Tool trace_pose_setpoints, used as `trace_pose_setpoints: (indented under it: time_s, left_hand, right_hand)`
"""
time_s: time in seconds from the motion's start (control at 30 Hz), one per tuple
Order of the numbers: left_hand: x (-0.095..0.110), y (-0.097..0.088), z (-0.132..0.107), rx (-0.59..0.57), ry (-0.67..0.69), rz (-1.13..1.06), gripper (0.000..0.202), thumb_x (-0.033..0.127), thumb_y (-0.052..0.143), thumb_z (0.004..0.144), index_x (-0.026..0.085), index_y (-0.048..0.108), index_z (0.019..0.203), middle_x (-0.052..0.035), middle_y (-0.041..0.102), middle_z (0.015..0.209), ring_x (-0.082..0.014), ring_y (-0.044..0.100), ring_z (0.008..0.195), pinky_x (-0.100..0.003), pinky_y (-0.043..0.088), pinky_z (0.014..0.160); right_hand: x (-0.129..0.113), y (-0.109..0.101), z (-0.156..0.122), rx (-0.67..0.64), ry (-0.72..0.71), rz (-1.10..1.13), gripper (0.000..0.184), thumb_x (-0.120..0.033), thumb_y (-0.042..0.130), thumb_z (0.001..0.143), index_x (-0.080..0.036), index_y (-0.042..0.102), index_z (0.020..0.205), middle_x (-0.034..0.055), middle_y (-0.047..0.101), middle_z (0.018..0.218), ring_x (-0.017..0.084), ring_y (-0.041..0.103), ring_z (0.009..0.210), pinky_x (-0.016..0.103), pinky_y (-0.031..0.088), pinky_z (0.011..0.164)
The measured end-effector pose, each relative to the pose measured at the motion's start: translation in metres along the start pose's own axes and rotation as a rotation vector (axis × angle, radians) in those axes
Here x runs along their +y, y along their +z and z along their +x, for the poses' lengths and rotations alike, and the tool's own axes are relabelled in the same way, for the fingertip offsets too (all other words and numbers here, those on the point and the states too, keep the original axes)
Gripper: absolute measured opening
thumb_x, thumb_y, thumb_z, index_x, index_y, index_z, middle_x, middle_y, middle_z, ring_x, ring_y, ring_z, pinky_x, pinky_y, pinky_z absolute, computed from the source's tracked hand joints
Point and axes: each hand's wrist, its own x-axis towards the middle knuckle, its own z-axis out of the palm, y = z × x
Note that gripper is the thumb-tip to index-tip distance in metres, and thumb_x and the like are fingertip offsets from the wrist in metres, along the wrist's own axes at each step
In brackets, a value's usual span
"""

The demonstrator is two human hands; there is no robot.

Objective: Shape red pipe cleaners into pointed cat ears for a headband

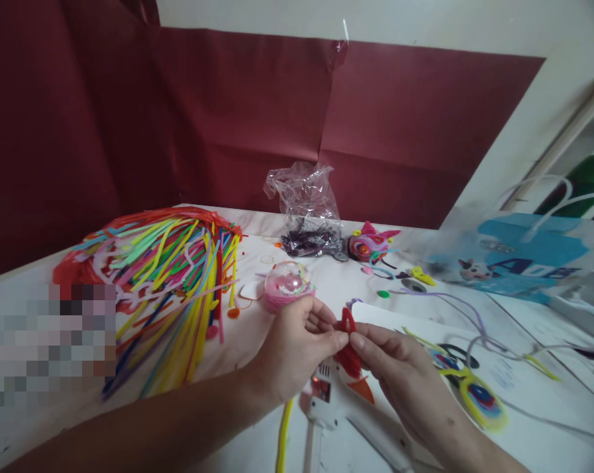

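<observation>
A bent, looped red pipe cleaner (pixel 348 355) is held between my two hands over the table. My left hand (pixel 297 341) pinches its left side between thumb and fingers. From the right, my right hand (pixel 400 358) grips it with thumb and index finger, the fingertips of both hands nearly meeting. Just below lies a white tool (pixel 326 414) with vent slots and a small orange light, partly covered by my hands. An orange piece (pixel 362 389) shows beside it. Behind my left hand sits a clear-topped pink round container (pixel 288 284).
A large bundle of coloured pipe cleaners (pixel 179 263) spreads at the left. A clear plastic bag (pixel 309 203) and a pink pipe-cleaner figure (pixel 370 244) stand at the back. Yellow-edged eye shapes (pixel 481 397) lie right, before a blue-and-clear carry bag (pixel 528 249).
</observation>
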Motion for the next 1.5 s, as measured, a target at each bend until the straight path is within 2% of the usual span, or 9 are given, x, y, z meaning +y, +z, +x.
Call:
trace_pose_setpoints:
  time_s: [0.1,0.3,0.47,0.7,0.8,0.9,1.03,1.33,1.5]
  left_hand:
    - [-0.003,0.000,0.000,0.062,0.032,0.056,0.028,0.018,0.066,0.060,0.015,0.048,0.081,0.0009,0.050,0.072,-0.0105,0.050,0.068,-0.025,0.043,0.065]
    - [-0.009,0.004,-0.001,0.048,-0.067,-0.028,0.033,0.020,0.064,0.063,0.016,0.043,0.089,-0.0007,0.052,0.077,-0.0120,0.054,0.069,-0.027,0.045,0.064]
    - [-0.011,0.005,0.000,-0.001,-0.098,-0.126,0.022,0.017,0.064,0.062,0.015,0.047,0.077,0.0007,0.053,0.072,-0.0105,0.054,0.065,-0.026,0.044,0.063]
    - [-0.006,0.004,0.001,-0.043,-0.072,-0.126,0.009,0.019,0.062,0.065,0.012,0.057,0.068,-0.0010,0.059,0.061,-0.0105,0.054,0.058,-0.024,0.042,0.059]
    - [-0.002,0.005,-0.001,-0.012,-0.093,-0.128,0.007,0.017,0.061,0.064,0.011,0.057,0.064,0.0000,0.057,0.058,-0.0085,0.051,0.054,-0.022,0.040,0.056]
    - [0.003,0.005,-0.002,0.002,-0.110,-0.161,0.008,0.017,0.060,0.064,0.010,0.057,0.064,-0.0016,0.059,0.059,-0.0099,0.053,0.056,-0.023,0.041,0.058]
    - [0.007,0.005,-0.003,0.007,-0.177,-0.212,0.009,0.018,0.061,0.063,0.010,0.056,0.065,-0.0034,0.060,0.059,-0.0119,0.055,0.055,-0.026,0.042,0.057]
    - [0.009,0.005,-0.004,0.005,-0.233,-0.241,0.012,0.021,0.062,0.064,0.011,0.055,0.063,-0.0013,0.057,0.053,-0.0106,0.053,0.049,-0.024,0.040,0.052]
    - [0.006,0.005,-0.004,0.002,-0.218,-0.231,0.012,0.021,0.062,0.063,0.011,0.055,0.061,-0.0017,0.058,0.054,-0.0114,0.054,0.051,-0.025,0.041,0.054]
  right_hand:
    - [0.002,-0.001,-0.001,-0.029,-0.023,0.012,0.025,-0.031,0.057,0.081,-0.014,0.063,0.065,-0.0009,0.052,0.059,0.011,0.043,0.057,0.022,0.035,0.055]
    - [0.008,0.000,-0.001,-0.011,-0.026,0.119,0.013,-0.029,0.062,0.078,-0.019,0.070,0.083,0.0011,0.063,0.068,0.015,0.054,0.065,0.028,0.042,0.066]
    - [0.004,0.004,-0.002,0.020,-0.038,0.197,0.019,-0.029,0.067,0.073,-0.021,0.068,0.091,0.0048,0.070,0.082,0.019,0.062,0.071,0.034,0.047,0.072]
    - [0.006,0.002,-0.002,0.118,-0.045,0.200,0.030,-0.030,0.071,0.069,-0.021,0.062,0.096,-0.0009,0.067,0.061,0.016,0.062,0.057,0.028,0.049,0.058]
    - [0.007,0.001,0.000,0.133,-0.035,0.192,0.026,-0.030,0.071,0.069,-0.020,0.062,0.091,-0.0007,0.066,0.062,0.014,0.061,0.056,0.026,0.048,0.057]
    - [0.005,0.002,0.000,0.164,-0.038,0.117,0.018,-0.030,0.071,0.069,-0.015,0.064,0.075,0.0005,0.066,0.060,0.012,0.058,0.054,0.022,0.046,0.055]
    - [0.003,0.004,-0.002,0.187,-0.043,0.031,0.023,-0.034,0.070,0.068,-0.013,0.063,0.061,-0.0005,0.060,0.050,0.011,0.052,0.047,0.021,0.042,0.048]
    - [0.001,0.003,-0.004,0.231,-0.089,-0.087,0.024,-0.037,0.070,0.067,-0.015,0.064,0.060,-0.0004,0.060,0.052,0.011,0.050,0.051,0.022,0.041,0.052]
    - [-0.002,0.007,-0.004,0.213,-0.028,-0.032,0.024,-0.037,0.073,0.063,-0.015,0.063,0.058,-0.0006,0.060,0.052,0.011,0.050,0.049,0.022,0.042,0.050]
